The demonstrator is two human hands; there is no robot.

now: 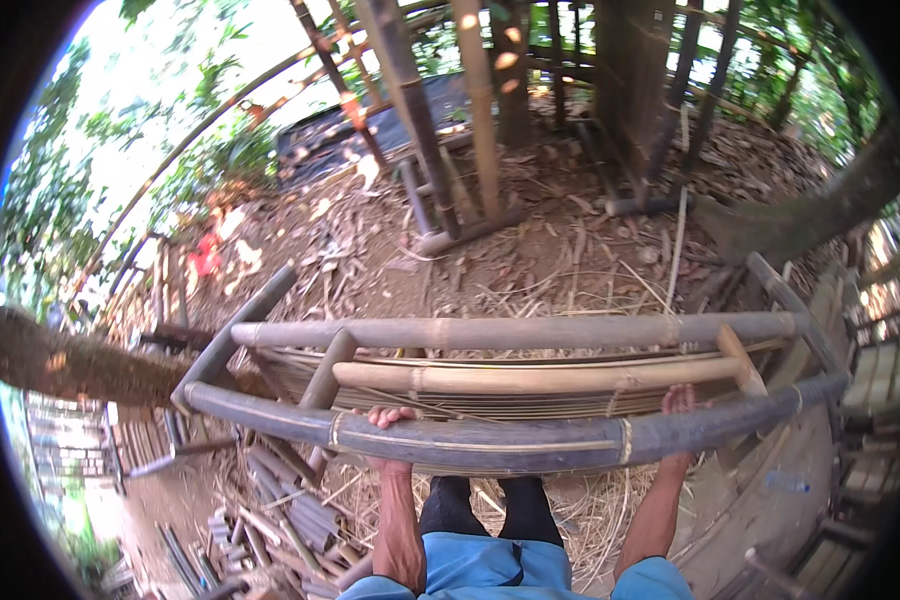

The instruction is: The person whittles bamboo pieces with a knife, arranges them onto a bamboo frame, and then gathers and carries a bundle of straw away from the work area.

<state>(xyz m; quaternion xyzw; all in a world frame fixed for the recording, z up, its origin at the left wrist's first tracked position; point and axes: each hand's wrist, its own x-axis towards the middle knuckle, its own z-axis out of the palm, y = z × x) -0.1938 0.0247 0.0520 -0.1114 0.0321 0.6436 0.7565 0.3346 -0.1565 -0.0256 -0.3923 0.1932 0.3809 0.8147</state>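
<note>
A long bamboo bench-like frame (510, 332) lies across in front of me. Its thick, dark near pole (480, 443) bows toward my body, and a paler pole (530, 377) runs behind it over a row of thin bamboo slats. My left hand (390, 418) comes up from beneath the near pole, its fingers curled over the far side. Farther right, my right hand (678, 400) also reaches under this pole, with its fingers showing beyond it. The pole hides both palms.
Cut bamboo pieces (290, 505) lie in a heap at the lower left, with pale shavings (610, 515) around my legs. Tall bamboo posts (475, 110) stand beyond the frame. A tree trunk (80, 355) is at the left, and a thick root or trunk (810, 205) at the right.
</note>
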